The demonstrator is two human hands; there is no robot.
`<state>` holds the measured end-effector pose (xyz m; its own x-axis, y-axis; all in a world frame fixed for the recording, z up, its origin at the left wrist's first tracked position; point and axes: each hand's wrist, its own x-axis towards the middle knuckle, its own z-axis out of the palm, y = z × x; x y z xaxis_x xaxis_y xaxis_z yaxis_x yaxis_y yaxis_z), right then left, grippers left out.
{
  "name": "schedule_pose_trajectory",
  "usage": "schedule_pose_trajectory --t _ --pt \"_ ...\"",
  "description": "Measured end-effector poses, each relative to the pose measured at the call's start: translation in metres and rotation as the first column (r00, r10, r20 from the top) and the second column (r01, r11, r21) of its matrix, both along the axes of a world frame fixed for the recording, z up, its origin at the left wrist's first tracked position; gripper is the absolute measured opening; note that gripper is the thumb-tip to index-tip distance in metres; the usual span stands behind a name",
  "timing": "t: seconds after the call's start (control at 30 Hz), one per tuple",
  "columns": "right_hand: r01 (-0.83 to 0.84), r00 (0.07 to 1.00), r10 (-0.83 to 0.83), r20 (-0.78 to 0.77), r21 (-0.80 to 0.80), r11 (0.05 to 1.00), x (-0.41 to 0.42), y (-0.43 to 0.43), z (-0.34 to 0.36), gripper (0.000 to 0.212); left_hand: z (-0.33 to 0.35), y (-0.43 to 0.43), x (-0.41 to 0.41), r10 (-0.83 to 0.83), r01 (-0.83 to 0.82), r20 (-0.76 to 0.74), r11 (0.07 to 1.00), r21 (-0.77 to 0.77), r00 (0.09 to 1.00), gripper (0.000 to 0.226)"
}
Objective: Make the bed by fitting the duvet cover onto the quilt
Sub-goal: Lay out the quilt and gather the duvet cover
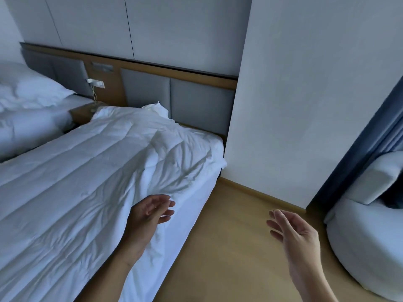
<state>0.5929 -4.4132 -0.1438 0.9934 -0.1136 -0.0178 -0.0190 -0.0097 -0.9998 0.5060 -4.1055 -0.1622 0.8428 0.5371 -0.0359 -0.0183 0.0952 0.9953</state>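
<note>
Quilt: the white quilt point(87, 171) lies spread over the near bed point(196, 205), filling the frame from 9 o'clock toward the centre; long stitched channels run along it, and its far end at about 12 o'clock is bunched and creased by the headboard.
Duvet cover: I cannot tell it apart from the other white bedding.
Left hand point(150, 211): just below the centre, over the quilt's edge at the bed's side, palm turned up, fingers loosely spread, holding nothing; whether it touches the fabric cannot be told.
Right hand point(294, 231): at about 4 o'clock, over the wooden floor point(229, 247), well apart from the left hand, fingers relaxed and slightly curled, nothing in it.
Headboard point(196, 101): grey padded panels with wood trim, at 12 o'clock behind the bed.
Second bed point(32, 118): at 10 o'clock, with a white pillow point(28, 88) on it.
Nightstand point(84, 113): between the two beds, a cable hanging above it.
Wall point(305, 94): white, at 2 o'clock, beside the bed's head.
Chair point(366, 225): pale, rounded, at 3 to 4 o'clock.
</note>
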Motion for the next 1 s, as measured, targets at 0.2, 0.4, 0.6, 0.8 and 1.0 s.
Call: schedule_pose_trajectory --t 0.2,0.4,0.6,0.8,1.0 --pt "-0.056 0.998 0.057 0.023 -0.034 0.998 0.159 0.027 0.006 0.015 0.000 0.024 0.144 0.038 -0.039 -0.023 0.999 -0.013 0.999 0.013" --pt "-0.142 0.989 0.142 -0.042 -0.014 0.990 0.296 0.067 -0.015 0.013 -0.005 0.052 0.259 0.112 -0.112 -0.052 0.994 -0.004 0.992 0.012" --pt "-0.290 0.957 0.290 -0.015 -0.009 0.957 0.467 0.118 -0.026 0.013 -0.013 0.076 0.397 0.257 -0.257 -0.030 0.966 0.017 0.966 0.008" --pt "-0.420 0.908 0.420 -0.007 -0.002 0.908 0.629 0.160 -0.008 0.017 0.005 0.088 0.523 0.362 -0.362 -0.043 0.932 0.000 0.931 0.010" --pt "-0.595 0.802 0.592 -0.077 -0.028 0.803 0.739 0.247 -0.015 0.015 0.000 0.118 0.607 0.509 -0.510 -0.053 0.860 -0.016 0.859 0.012"
